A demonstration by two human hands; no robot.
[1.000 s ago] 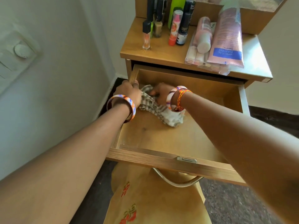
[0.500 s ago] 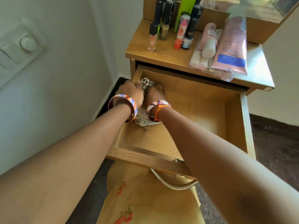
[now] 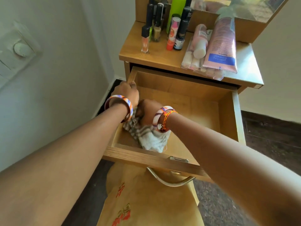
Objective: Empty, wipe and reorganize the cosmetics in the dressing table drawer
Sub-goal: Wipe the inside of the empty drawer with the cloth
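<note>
At the upper left of the frame a pale switch plate (image 3: 19,51) sits on the wall. Moving right, the left hand (image 3: 127,92) rests on the left wall of the open drawer (image 3: 234,121), its fingers curled over that wooden edge and gripping it, a striped bangle (image 3: 119,106) round the wrist. Just beside it, toward the middle of the frame, the right hand (image 3: 149,114) is down inside the drawer near its left front corner, fingers clenched on a bunched striped cloth (image 3: 149,137) that lies on the drawer floor and spills out below the wrist toward the front panel. That wrist carries a bangle and an orange thread band (image 3: 166,118). Apart from the cloth, the drawer floor shows bare wood. Below the drawer front a curved metal handle (image 3: 169,181) hangs over tan fabric printed with red motifs (image 3: 146,201). Above, in the upper middle of the frame, the cosmetics stand on the tabletop (image 3: 154,57): a clear lip gloss with a black cap (image 3: 145,39), dark slim bottles, a green bottle (image 3: 175,12) and an orange-based tube (image 3: 172,33). Farther right a large pink tube with a blue label (image 3: 223,44) lies across a clear pouch (image 3: 203,69), and a mirror (image 3: 236,7) stands behind them.
</note>
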